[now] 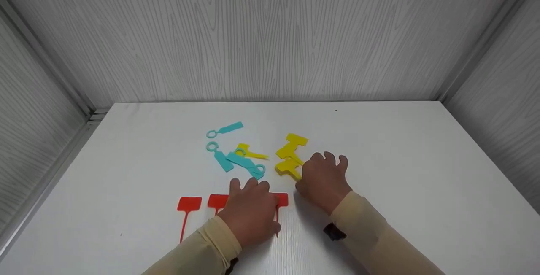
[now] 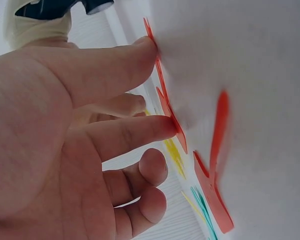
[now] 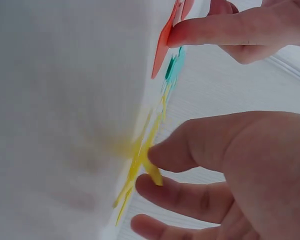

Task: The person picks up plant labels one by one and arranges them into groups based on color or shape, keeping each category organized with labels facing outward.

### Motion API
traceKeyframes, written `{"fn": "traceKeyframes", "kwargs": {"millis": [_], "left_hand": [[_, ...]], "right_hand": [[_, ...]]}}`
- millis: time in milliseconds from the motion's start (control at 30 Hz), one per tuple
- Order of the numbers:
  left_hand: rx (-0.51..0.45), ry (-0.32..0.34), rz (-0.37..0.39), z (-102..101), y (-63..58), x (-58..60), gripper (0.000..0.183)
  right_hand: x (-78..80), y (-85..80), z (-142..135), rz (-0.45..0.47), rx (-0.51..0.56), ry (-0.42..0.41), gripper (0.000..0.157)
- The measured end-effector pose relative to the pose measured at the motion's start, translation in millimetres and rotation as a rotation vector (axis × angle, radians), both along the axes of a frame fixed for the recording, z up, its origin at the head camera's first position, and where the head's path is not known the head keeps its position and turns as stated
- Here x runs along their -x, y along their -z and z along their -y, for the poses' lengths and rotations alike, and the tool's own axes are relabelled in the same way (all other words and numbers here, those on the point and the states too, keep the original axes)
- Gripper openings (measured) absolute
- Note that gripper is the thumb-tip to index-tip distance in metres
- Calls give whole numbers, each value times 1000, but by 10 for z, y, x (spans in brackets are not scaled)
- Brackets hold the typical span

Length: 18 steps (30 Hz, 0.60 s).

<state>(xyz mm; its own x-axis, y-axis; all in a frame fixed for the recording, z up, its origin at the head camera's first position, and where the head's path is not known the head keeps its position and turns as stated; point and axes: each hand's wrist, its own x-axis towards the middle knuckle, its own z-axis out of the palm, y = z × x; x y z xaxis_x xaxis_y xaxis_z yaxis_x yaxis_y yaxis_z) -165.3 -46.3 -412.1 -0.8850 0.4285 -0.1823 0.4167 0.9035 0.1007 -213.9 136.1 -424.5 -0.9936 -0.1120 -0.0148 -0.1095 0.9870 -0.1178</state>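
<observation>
My left hand (image 1: 251,214) lies over the row of red T-shaped plant labels. Its thumb rests at the stem end of a red label (image 2: 180,135) and the index fingertip presses near that label's head, both fingers nearly straight. Part of another red label (image 1: 217,201) is hidden behind this hand, while one more (image 1: 189,204) lies apart to the left. My right hand (image 1: 325,182) pinches a yellow plant label (image 3: 154,172) between thumb and index finger. Beside those fingertips lie more yellow labels (image 1: 292,146), overlapping one another.
Several teal ring-ended tags (image 1: 222,161) lie left of the yellow labels, some overlapping. A single yellow label (image 1: 253,154) is tucked among them. A teal tag (image 1: 230,128) sits farther back. The white table (image 1: 400,148) meets wood-grain panels (image 1: 270,34) behind and at both sides.
</observation>
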Motion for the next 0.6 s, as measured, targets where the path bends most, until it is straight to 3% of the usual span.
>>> {"fn": "traceKeyframes", "kwargs": {"millis": [233,600], "left_hand": [[9,5,0,17,-8,11,59],[11,-5,8,38,-21,8,60]], "right_hand": [[-165,-1,-133,-126,40,-11,28],[-481,-24,-225,-177,39,-7,35]]}}
